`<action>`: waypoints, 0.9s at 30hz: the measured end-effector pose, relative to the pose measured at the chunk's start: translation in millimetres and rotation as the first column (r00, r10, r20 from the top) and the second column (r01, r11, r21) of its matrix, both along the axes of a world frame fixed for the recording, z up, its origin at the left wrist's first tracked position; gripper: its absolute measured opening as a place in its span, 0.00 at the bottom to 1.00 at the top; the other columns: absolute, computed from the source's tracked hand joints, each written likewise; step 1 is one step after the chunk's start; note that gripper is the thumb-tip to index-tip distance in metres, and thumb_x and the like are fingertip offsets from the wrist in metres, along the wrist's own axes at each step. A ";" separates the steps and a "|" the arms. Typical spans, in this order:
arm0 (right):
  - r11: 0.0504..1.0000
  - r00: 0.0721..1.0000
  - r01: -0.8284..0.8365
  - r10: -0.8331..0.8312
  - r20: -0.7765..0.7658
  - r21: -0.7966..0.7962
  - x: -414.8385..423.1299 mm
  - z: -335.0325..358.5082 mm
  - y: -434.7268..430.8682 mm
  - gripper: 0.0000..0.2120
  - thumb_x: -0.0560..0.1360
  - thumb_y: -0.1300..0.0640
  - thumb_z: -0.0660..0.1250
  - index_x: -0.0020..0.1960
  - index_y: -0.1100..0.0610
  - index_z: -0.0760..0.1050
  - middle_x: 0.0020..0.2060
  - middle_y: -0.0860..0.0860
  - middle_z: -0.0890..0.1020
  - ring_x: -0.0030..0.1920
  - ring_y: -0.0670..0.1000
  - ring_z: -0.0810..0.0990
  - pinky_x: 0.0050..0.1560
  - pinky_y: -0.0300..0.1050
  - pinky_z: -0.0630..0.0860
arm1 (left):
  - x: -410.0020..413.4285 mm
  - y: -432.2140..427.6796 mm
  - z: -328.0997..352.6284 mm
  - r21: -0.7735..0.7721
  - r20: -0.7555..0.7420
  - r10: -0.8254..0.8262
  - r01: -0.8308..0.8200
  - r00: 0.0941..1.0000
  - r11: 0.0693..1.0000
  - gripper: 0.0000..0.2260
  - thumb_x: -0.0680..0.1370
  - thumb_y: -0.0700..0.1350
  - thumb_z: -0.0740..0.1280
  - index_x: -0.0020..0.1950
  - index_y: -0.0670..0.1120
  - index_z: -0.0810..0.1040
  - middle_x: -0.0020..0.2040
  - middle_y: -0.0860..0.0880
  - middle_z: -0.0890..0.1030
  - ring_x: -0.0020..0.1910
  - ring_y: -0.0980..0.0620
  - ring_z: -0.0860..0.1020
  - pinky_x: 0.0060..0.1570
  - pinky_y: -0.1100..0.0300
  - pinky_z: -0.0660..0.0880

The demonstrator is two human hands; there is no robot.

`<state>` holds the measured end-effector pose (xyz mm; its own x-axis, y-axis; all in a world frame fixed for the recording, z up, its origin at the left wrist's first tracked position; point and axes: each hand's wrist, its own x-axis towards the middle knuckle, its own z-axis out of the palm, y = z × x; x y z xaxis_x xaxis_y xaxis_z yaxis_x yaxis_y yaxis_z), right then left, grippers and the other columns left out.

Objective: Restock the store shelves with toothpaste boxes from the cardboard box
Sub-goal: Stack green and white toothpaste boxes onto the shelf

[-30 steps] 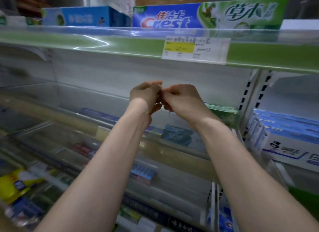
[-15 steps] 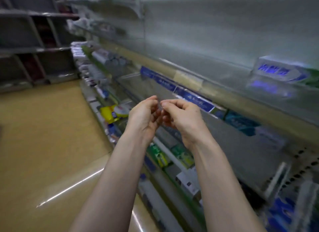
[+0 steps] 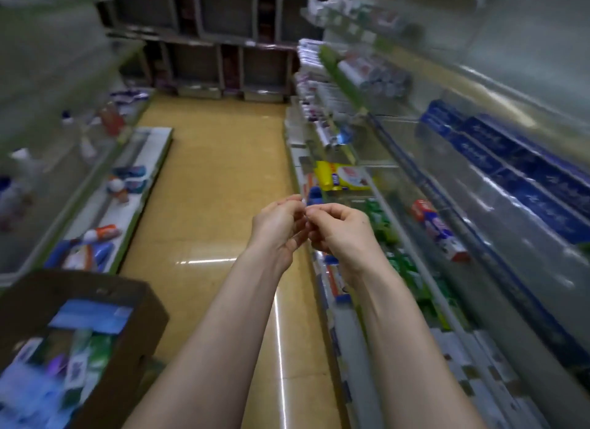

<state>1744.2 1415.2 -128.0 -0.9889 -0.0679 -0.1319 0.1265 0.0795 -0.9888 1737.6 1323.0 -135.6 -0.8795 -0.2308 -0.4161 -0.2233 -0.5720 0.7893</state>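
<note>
- Plainly, neither hand carries stock: our left hand (image 3: pixel 279 224) and right hand (image 3: pixel 343 234) are raised in front of us over the aisle, with the fingers curled in so that the tips meet.
- A pale speck (image 3: pixel 302 201) shows where the fingertips come together. It is too small and blurred for us to say whether it is a scrap we pinch or only a nail, so we cannot tell if either grip holds anything. We judge the hands are joined like this to fiddle with some small thing, not to lift a carton.
- The cardboard box (image 3: pixel 150 317) stands low at our left with its top open, well apart from both hands. The toothpaste boxes (image 3: pixel 89 313) lie loose inside it, blurred blue and green. We take it to be left open and close by so that a hand can drop straight in.
- The shelves (image 3: pixel 517 234) run along our right behind clear front panels, which likely keep goods from sliding off. Blue cartons (image 3: pixel 510 160) lie in rows on an upper tier, long sides along the edge, we think so that they can be read from the aisle.
- A yellow pack (image 3: pixel 341 176) lies flat on a lower tier just beyond the hands.
- Next, we judge, the fingers must part and one hand reach down left into the box.
</note>
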 end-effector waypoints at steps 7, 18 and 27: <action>0.961 0.947 -0.277 0.271 0.172 0.013 40.0 -34.5 -146.5 0.06 0.76 0.61 0.67 0.48 0.65 0.79 0.30 0.51 0.77 0.30 0.45 0.74 0.33 0.37 0.72 | 59.4 -150.3 -44.4 -0.015 0.114 0.234 -0.234 0.966 0.972 0.07 0.77 0.34 0.60 0.48 0.44 0.75 0.34 0.46 0.74 0.29 0.53 0.73 0.25 0.64 0.72; 0.888 0.862 -0.458 0.429 0.270 0.049 119.3 -69.9 -305.0 0.09 0.75 0.65 0.66 0.37 0.59 0.77 0.25 0.51 0.74 0.26 0.47 0.71 0.30 0.38 0.70 | 168.7 -303.9 -110.7 0.065 0.323 0.381 -0.422 0.866 0.904 0.08 0.77 0.37 0.63 0.39 0.44 0.75 0.27 0.50 0.73 0.22 0.57 0.71 0.25 0.68 0.70; 0.830 0.789 -0.547 0.468 0.399 0.108 149.7 -129.4 -388.4 0.08 0.76 0.62 0.66 0.39 0.60 0.76 0.27 0.52 0.75 0.27 0.48 0.70 0.29 0.37 0.70 | 235.5 -390.4 -165.9 0.205 0.479 0.498 -0.643 0.723 0.738 0.09 0.79 0.39 0.62 0.38 0.45 0.72 0.28 0.50 0.72 0.27 0.57 0.71 0.29 0.64 0.69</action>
